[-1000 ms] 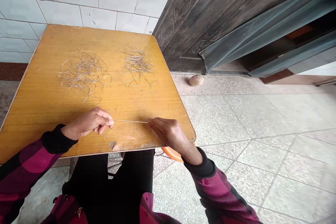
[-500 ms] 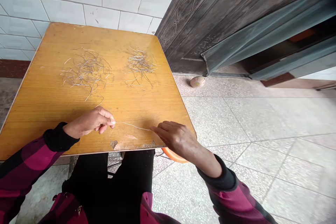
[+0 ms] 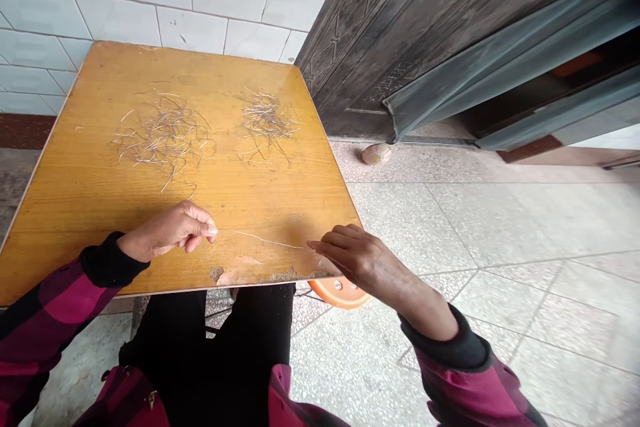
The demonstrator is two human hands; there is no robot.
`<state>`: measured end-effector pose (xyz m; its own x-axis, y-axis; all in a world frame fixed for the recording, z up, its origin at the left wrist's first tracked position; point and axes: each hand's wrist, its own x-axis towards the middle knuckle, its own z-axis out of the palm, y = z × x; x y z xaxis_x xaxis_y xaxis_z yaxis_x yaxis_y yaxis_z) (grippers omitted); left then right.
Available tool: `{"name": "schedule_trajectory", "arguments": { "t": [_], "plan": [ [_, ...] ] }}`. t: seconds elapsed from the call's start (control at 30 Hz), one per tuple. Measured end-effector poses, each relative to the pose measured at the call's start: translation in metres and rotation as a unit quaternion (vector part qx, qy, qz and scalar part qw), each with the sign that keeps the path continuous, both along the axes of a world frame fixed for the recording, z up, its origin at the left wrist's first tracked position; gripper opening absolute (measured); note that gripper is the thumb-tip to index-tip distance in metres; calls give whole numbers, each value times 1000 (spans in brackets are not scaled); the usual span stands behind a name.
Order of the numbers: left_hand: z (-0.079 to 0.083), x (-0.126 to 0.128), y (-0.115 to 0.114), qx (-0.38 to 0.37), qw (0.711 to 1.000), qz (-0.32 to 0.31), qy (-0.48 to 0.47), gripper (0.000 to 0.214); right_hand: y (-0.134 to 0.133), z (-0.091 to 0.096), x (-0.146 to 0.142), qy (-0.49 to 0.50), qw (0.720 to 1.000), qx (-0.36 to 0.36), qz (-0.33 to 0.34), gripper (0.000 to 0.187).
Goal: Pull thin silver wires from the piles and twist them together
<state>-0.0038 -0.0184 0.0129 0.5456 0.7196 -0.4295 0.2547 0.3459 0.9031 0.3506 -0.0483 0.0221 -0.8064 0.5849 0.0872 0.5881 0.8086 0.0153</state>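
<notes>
A thin, slightly wavy silvery wire (image 3: 267,240) stretches between my two hands, low over the front of the wooden table (image 3: 100,213). My left hand (image 3: 183,228) pinches its left end between thumb and forefinger. At the other end, my right hand (image 3: 353,253) is closed on the wire near the table's right front corner, palm down, its thumb mostly hidden. Beyond my left hand lies a loose, tangled pile of bent wires (image 3: 165,133). A smaller pile of straighter wires (image 3: 267,117) lies farther right.
White wall tiles (image 3: 125,20) border the table's far side. A dark carved door (image 3: 360,47) and a grey-green curtain (image 3: 450,93) stand to the right. A roundish stone-like object (image 3: 377,154) rests on the floor. An orange stool (image 3: 340,293) shows under the front corner.
My right hand has moved right along or with the wire, and a longer stretch of it shows between my hands. My left hand has barely moved.
</notes>
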Motion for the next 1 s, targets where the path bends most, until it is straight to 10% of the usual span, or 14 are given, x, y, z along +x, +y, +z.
{"name": "schedule_trajectory", "arguments": {
  "t": [0.23, 0.4, 0.63, 0.83, 1.0],
  "plan": [
    [-4, -9, 6, -45, 998, 47, -9, 25, 5, 12, 34, 81, 990, 20, -111, 25],
    [-10, -3, 6, -36, 998, 30, -40, 24, 5, 25, -48, 232, 968, -33, -90, 21],
    [-7, -6, 10, -54, 998, 17, -38, 27, 43, -8, -124, 229, 951, -208, 14, 28],
    [-5, -16, 17, 114, 982, 151, -16, 35, 54, -21, -121, 309, 828, -445, -141, 31],
    [-13, -17, 18, 348, 921, 137, 108, 27, 60, -36, -122, 343, 750, -529, -200, 33]
  ]
}}
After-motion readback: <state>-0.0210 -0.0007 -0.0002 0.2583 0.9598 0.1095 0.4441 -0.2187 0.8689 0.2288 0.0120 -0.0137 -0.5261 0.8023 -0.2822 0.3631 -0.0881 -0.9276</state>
